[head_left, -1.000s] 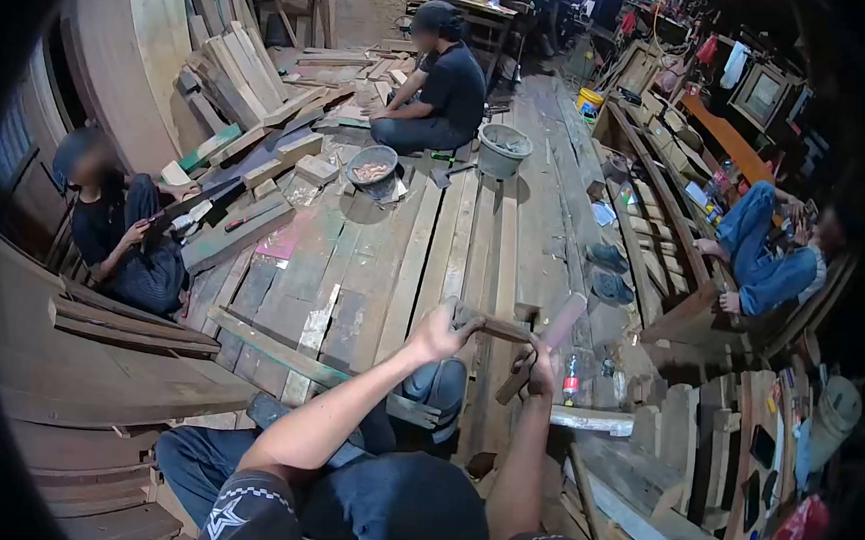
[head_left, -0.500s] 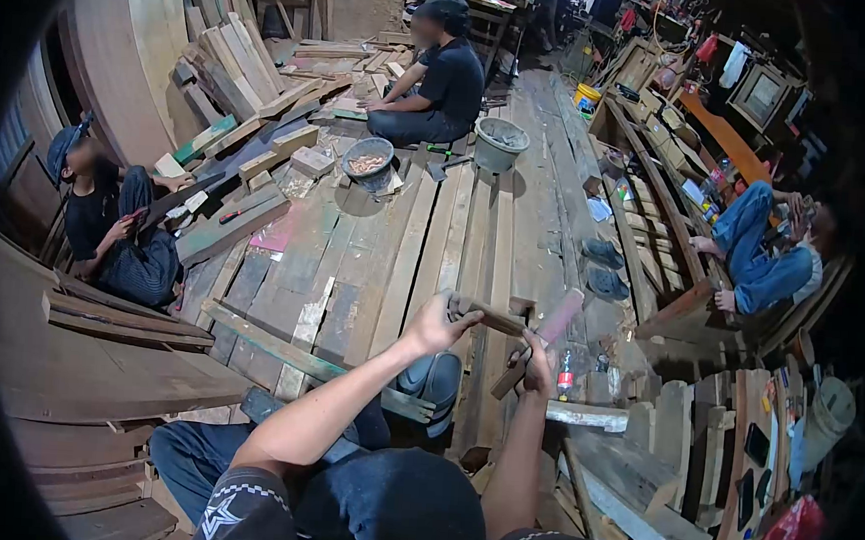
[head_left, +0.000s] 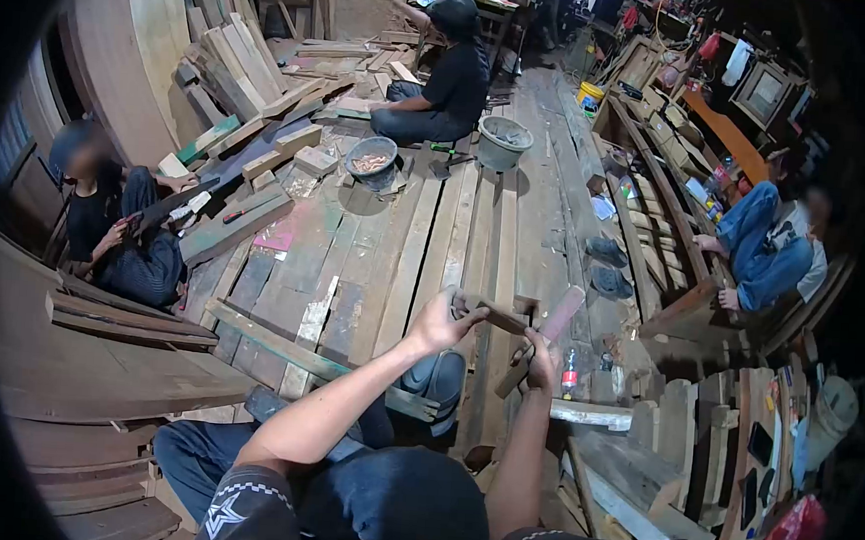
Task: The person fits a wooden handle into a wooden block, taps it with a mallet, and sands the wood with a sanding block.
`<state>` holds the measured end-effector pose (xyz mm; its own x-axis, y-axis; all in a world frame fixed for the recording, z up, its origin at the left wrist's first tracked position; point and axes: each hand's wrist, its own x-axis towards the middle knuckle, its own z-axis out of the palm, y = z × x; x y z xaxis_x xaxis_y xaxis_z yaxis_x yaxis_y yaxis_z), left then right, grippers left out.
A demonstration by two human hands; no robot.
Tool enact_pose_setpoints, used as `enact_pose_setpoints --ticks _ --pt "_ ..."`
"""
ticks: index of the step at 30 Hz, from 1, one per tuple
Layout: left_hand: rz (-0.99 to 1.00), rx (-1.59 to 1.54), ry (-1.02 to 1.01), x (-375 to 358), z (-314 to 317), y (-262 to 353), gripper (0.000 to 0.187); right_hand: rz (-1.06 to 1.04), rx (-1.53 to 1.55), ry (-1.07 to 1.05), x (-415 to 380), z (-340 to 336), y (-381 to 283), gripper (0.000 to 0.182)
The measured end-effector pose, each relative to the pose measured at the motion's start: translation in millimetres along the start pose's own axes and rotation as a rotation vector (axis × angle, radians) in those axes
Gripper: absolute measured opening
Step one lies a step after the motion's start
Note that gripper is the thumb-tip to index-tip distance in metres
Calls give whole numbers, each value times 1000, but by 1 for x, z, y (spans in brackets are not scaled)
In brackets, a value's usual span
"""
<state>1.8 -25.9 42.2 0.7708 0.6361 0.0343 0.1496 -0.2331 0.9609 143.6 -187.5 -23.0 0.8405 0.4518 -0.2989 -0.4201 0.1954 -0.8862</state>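
Note:
My left hand [head_left: 436,323] is closed round the near end of a brown wooden bar [head_left: 505,318]. That bar runs across to my right hand [head_left: 543,364], whose fingers are closed too. From the top of the right hand juts a flat pinkish strip [head_left: 562,313]. Below the fingers a short brown wooden piece [head_left: 512,376] sticks out to the left; whether it joins the strip or the bar is hidden by the hand. Both hands are held up in front of me, above the plank floor [head_left: 351,310].
A green-edged plank [head_left: 275,343] lies before my legs. A bottle with a red label [head_left: 570,374] stands right of my right hand. Beyond are two buckets [head_left: 505,144], sandals [head_left: 610,281], stacked timber [head_left: 237,65] and three seated people. Phones [head_left: 759,444] lie on boards at right.
My hands and the pieces in them have barely moved. The person at the back has raised an arm, and the person at left has shifted the dark long piece they hold.

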Motion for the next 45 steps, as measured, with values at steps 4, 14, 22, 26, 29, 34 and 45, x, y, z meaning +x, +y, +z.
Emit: enact_pose_setpoints --ticks 4,14,22,26,29,34,45 --pt "43 39 12 -1 0 -1 35 16 -6 -1 1 0 0 31" --pt "61 142 -126 -4 -2 5 37 -20 -1 -8 9 -6 9 26" --pt "17 164 -141 -11 8 2 37 -168 5 -41 13 -10 10 19" --pt "125 138 -156 -5 11 -16 42 -154 51 -71 20 -17 22 17" --pt "145 172 -160 -9 8 -8 45 -164 86 -68 12 -8 12 15" --pt "277 207 -106 -12 11 -11 41 -170 122 -13 17 -12 21 12" --pt "224 57 -256 -12 1 -1 45 -107 130 56 29 -22 26 12"
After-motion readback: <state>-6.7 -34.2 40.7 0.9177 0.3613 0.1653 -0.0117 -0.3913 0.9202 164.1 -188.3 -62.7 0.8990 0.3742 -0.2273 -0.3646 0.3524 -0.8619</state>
